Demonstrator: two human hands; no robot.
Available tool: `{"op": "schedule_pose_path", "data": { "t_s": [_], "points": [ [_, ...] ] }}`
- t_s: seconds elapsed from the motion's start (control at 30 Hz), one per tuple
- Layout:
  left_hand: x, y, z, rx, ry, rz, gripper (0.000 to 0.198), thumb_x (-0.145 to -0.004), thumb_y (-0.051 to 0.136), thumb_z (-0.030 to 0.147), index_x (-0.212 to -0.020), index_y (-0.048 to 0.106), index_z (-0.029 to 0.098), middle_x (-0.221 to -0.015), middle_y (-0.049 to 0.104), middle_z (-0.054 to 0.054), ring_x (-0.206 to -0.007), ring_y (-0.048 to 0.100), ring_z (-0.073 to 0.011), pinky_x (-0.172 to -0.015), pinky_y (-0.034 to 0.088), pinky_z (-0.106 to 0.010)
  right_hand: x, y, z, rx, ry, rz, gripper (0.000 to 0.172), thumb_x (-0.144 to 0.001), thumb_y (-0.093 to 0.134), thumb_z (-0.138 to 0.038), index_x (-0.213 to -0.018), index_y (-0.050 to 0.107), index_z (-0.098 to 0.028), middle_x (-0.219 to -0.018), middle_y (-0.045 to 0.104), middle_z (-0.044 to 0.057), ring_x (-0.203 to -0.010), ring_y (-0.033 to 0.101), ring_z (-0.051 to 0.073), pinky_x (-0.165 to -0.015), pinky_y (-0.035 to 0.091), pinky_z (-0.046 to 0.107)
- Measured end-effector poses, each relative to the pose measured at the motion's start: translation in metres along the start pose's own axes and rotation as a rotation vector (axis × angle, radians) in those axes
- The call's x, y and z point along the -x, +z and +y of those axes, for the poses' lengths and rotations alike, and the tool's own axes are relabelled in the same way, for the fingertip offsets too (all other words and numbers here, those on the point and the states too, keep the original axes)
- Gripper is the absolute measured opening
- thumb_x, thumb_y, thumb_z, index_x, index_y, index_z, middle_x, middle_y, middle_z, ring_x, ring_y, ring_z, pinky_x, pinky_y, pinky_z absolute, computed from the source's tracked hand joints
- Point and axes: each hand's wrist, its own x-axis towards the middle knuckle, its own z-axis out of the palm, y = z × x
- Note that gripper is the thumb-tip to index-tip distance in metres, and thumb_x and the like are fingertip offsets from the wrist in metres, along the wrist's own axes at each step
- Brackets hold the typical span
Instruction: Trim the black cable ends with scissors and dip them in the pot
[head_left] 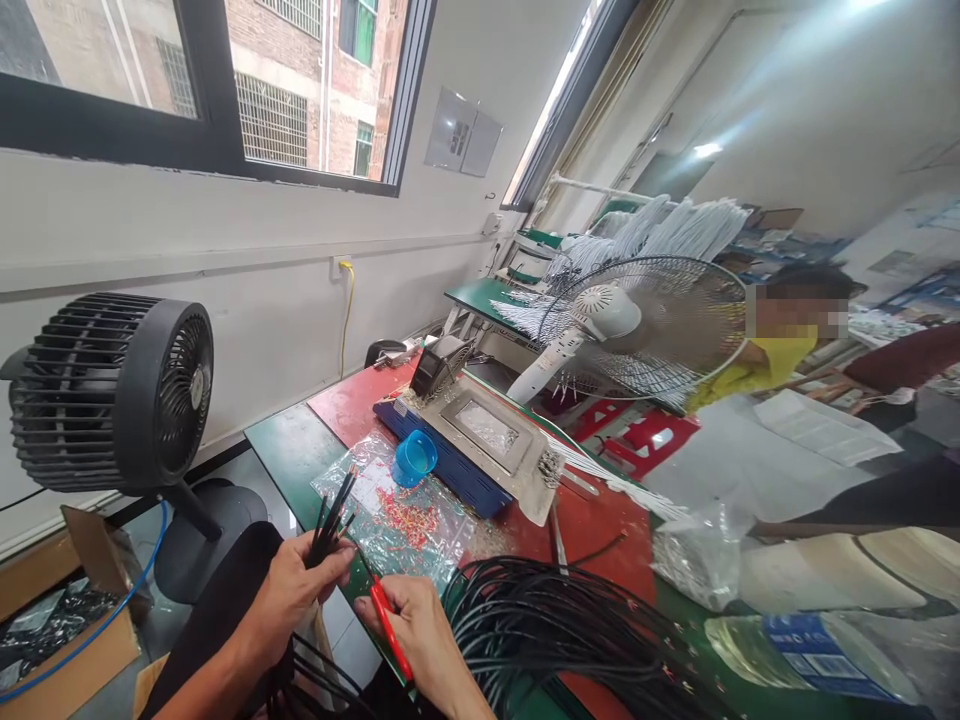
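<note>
My left hand (304, 570) is closed around a bundle of black cables (334, 515), whose cut ends point up and away from me. Their lengths hang down below the hand. Just to the right, my right hand (416, 625) grips a red-handled tool (390, 630); its working end is too thin to make out. A clear plastic bag (450, 545) covered with small red and yellowish bits (409, 518) lies beyond both hands. On its far side stands a blue cup (414, 458). A large heap of black cables (562, 630) rests right of my right hand.
A blue-based metal box (465, 455) with a silvery rectangular well sits on the table (607, 545). Behind it a white fan (615, 320) spins; a black fan (112, 395) stands at left. A plastic bottle (810, 655) lies at right. A person in yellow (780, 365) sits beyond.
</note>
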Motion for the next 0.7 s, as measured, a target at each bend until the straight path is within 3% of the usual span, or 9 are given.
{"op": "schedule_pose_path", "data": {
  "t_s": [0.1, 0.23, 0.37, 0.7],
  "points": [
    [-0.001, -0.003, -0.002, -0.003, 0.0, -0.05, 0.032, -0.07, 0.068, 0.043, -0.082, 0.065, 0.013, -0.057, 0.053, 0.0, -0.049, 0.035, -0.0102, -0.046, 0.022, -0.025, -0.005, 0.0, 0.003, -0.131, 0.053, 0.004, 0.052, -0.076, 0.054, -0.054, -0.049, 0.028, -0.018, -0.047, 0.023, -0.006, -0.045, 0.023, 0.005, -0.043, 0.014, 0.021],
    [0.002, -0.004, 0.0, 0.018, -0.006, -0.084, 0.035, -0.071, 0.068, 0.041, -0.09, 0.064, 0.012, -0.054, 0.05, 0.002, -0.048, 0.029, -0.0094, -0.045, 0.016, -0.026, -0.016, 0.003, 0.001, -0.467, 0.163, -0.004, 0.05, -0.072, 0.05, -0.064, -0.055, 0.044, -0.017, -0.039, 0.035, -0.007, -0.033, 0.03, 0.005, -0.035, 0.018, 0.019],
    [0.007, -0.003, 0.004, 0.061, 0.004, -0.152, 0.03, -0.073, 0.066, 0.038, -0.087, 0.064, 0.012, -0.057, 0.055, 0.0, -0.046, 0.025, -0.008, -0.045, 0.012, -0.027, -0.028, 0.012, -0.001, -0.713, 0.22, -0.005, 0.054, -0.066, 0.054, -0.068, -0.051, 0.047, -0.016, -0.033, 0.037, -0.006, -0.027, 0.031, 0.005, -0.03, 0.019, 0.018],
    [0.006, 0.0, -0.003, 0.042, -0.004, -0.12, 0.028, -0.073, 0.066, 0.038, -0.084, 0.065, 0.012, -0.054, 0.056, 0.0, -0.045, 0.026, -0.0084, -0.044, 0.013, -0.027, -0.025, 0.016, 0.0, -0.841, 0.174, -0.053, 0.049, -0.069, 0.059, -0.059, -0.051, 0.048, -0.015, -0.036, 0.04, -0.006, -0.028, 0.032, 0.004, -0.03, 0.021, 0.017]
  ]
}}
